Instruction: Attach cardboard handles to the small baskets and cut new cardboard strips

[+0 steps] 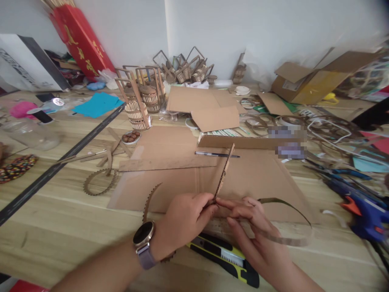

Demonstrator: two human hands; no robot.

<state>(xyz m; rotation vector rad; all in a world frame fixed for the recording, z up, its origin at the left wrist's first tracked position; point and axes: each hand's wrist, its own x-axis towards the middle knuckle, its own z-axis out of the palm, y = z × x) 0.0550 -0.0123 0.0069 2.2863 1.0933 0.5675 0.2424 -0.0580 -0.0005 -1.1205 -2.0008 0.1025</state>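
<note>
My left hand point(185, 217), with a watch on the wrist, pinches the near end of a narrow corrugated cardboard strip point(223, 174). Fingertips of my right hand point(253, 225) press on that same end, close against the left thumb. The strip points away from me above a large cardboard sheet point(252, 178). A notched strip point(148, 200) curves out beside my left hand. Around my right hand bends a thin brown band point(288, 242); whether it joins the pinched strip is hidden. Beneath my hands lies a yellow and black utility knife point(225, 259).
A pen point(215, 154) and a folded cardboard piece point(237, 141) lie ahead. Small woven baskets point(136, 115) stand at the back left, near a dish of brown nuts point(131, 137). Pliers point(349, 174) and a blue glue gun point(361, 215) are at right, beside an open carton point(322, 85).
</note>
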